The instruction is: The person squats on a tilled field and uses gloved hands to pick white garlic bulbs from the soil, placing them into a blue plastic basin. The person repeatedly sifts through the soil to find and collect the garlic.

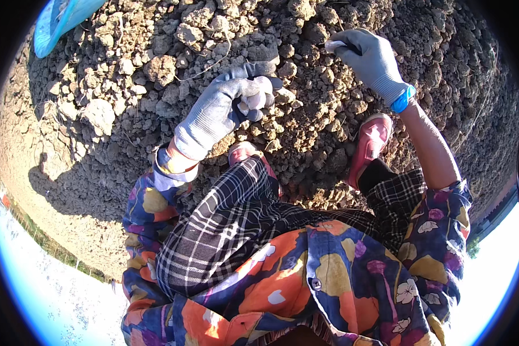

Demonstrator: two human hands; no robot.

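Note:
My left hand (227,101), in a grey-coated knit work glove, is curled around several pale, purplish-white cloves (258,96) that look like garlic. Over the soil at the upper right, my right hand (369,56) wears a matching glove with a blue band at the wrist. Its thumb and fingertips pinch one pale clove (335,45). Both hands are apart, above loose, clumpy brown soil (302,125). Part of the left palm is hidden by the fingers.
A light blue plastic container (62,24) shows its rim at the upper left. My red shoes (374,134) stand on the soil, below the hands. Large dry clods (98,116) lie at the left, and thin roots or stalks lie across the ground.

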